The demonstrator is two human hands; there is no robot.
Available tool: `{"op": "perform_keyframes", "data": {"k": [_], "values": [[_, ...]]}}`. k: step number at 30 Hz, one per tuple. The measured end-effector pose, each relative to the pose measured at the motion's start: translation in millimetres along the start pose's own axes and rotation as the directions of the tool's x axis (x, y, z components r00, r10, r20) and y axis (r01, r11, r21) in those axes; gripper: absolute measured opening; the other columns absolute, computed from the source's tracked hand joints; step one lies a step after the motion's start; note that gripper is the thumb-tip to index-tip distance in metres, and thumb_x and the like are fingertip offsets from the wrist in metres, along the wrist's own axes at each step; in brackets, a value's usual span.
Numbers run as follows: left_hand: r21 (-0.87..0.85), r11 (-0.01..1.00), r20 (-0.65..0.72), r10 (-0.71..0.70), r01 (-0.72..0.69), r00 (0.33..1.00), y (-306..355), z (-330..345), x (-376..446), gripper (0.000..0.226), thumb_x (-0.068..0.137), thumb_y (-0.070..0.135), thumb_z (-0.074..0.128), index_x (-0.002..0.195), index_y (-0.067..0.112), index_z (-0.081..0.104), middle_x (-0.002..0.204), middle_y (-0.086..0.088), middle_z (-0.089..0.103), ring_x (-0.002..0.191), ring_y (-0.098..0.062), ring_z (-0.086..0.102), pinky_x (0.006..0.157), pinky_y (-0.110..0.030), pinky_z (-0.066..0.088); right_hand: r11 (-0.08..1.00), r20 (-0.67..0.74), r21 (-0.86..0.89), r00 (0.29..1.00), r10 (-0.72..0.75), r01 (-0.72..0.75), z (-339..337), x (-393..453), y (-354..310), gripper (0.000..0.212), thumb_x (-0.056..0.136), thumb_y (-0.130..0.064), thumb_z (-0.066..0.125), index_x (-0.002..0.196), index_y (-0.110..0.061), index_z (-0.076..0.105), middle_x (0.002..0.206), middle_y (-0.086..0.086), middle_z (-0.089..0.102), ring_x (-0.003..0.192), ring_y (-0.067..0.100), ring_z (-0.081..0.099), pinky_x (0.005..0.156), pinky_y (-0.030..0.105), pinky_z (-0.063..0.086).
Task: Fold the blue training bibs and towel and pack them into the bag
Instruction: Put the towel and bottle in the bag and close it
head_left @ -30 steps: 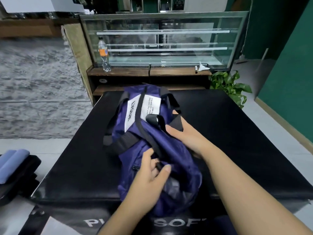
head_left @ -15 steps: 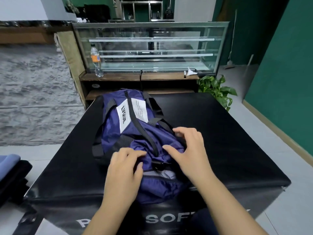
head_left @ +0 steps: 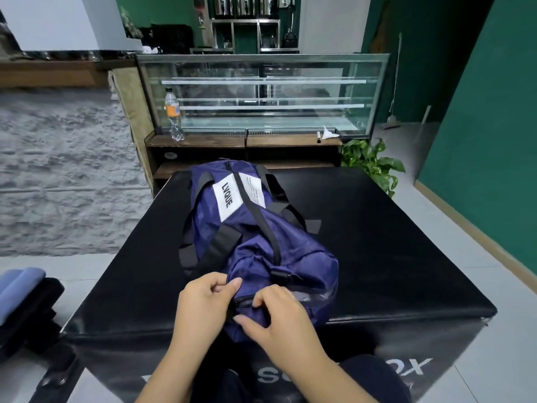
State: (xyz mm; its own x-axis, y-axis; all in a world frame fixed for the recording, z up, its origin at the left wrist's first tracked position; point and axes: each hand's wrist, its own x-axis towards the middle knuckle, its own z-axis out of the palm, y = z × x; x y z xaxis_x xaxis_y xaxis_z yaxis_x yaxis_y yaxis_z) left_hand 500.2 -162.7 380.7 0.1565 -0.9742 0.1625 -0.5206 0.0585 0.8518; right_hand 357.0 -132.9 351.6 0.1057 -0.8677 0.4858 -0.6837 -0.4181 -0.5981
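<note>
A navy duffel bag [head_left: 247, 228] with black straps and white labels lies lengthwise on the black padded box [head_left: 377, 242], its top zip closed. At the bag's near end my left hand [head_left: 203, 303] pinches the fabric beside a small end pocket. My right hand [head_left: 279, 315] pinches the same end at the pocket's zip. No bibs or towel are visible; the bag's inside is hidden.
Folded blue and black cloth [head_left: 20, 289] lies on a low surface at the far left. Behind the box stands a glass display counter [head_left: 261, 94] with a bottle [head_left: 173, 114] on its shelf. A potted plant [head_left: 369, 164] sits at the back right.
Both hands have moved down from the bag's top and straps to its near end, where they now pinch the fabric around the end pocket. The view has tilted upward.
</note>
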Motion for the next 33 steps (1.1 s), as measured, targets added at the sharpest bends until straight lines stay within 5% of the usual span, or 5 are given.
{"op": "perform_keyframes", "data": {"k": [4,7,12,23,33], "values": [[-0.172,0.984,0.008,-0.05,0.05,0.999,9.5,-1.4,-7.1,0.039,0.083,0.016,0.071,0.055,0.003,0.048,0.045,0.005,0.035,0.045,-0.01,0.032,0.047,-0.025,0.03,0.994,0.128,-0.06,0.987,0.096,-0.089,-0.8,2.6,-10.5,0.063,0.065,-0.072,0.043,0.098,-0.02,0.053,0.098,-0.012,0.048,0.097,0.006,0.043,0.083,0.02,0.037],[-0.275,0.956,0.024,-0.096,0.099,0.995,21.0,1.8,-15.1,0.03,0.083,0.019,0.072,0.054,0.016,0.062,0.045,0.004,0.05,0.046,-0.01,0.048,0.056,-0.037,0.051,0.99,0.066,-0.11,0.993,0.094,-0.086,-1.3,4.5,-14.2,0.046,0.074,-0.058,0.049,0.096,-0.017,0.049,0.094,-0.01,0.041,0.093,0.01,0.042,0.079,0.022,0.038],[-0.345,0.933,0.034,-0.101,0.107,0.994,32.3,6.8,-21.4,0.028,0.083,0.018,0.072,0.057,0.016,0.063,0.047,0.002,0.055,0.047,-0.009,0.049,0.063,-0.048,0.055,0.997,0.005,-0.08,1.0,0.018,-0.018,-7.9,-1.4,-2.7,0.031,0.082,-0.047,0.045,0.092,-0.018,0.052,0.092,-0.01,0.046,0.085,0.009,0.048,0.077,0.021,0.038],[-0.319,0.947,-0.032,-0.042,0.029,0.999,18.9,24.0,-48.2,0.009,0.082,0.016,0.072,0.077,0.013,0.065,0.066,-0.001,0.063,0.058,-0.005,0.054,0.057,-0.011,0.041,0.979,-0.119,-0.197,0.99,-0.071,0.047,-9.2,-24.9,13.4,0.02,0.083,-0.045,0.05,0.08,-0.026,0.045,0.08,-0.014,0.048,0.076,0.006,0.041,0.072,0.024,0.037],[-0.187,0.982,-0.102,0.017,-0.036,0.995,4.9,16.7,-50.1,0.02,0.083,0.019,0.072,0.066,0.012,0.063,0.056,0.007,0.059,0.05,0.001,0.05,0.054,-0.01,0.04,0.902,-0.23,-0.421,0.951,-0.205,0.092,5.1,-34.5,-0.9,0.027,0.081,-0.041,0.047,0.068,-0.019,0.051,0.07,-0.006,0.049,0.065,0.014,0.051,0.054,0.021,0.04]]}}
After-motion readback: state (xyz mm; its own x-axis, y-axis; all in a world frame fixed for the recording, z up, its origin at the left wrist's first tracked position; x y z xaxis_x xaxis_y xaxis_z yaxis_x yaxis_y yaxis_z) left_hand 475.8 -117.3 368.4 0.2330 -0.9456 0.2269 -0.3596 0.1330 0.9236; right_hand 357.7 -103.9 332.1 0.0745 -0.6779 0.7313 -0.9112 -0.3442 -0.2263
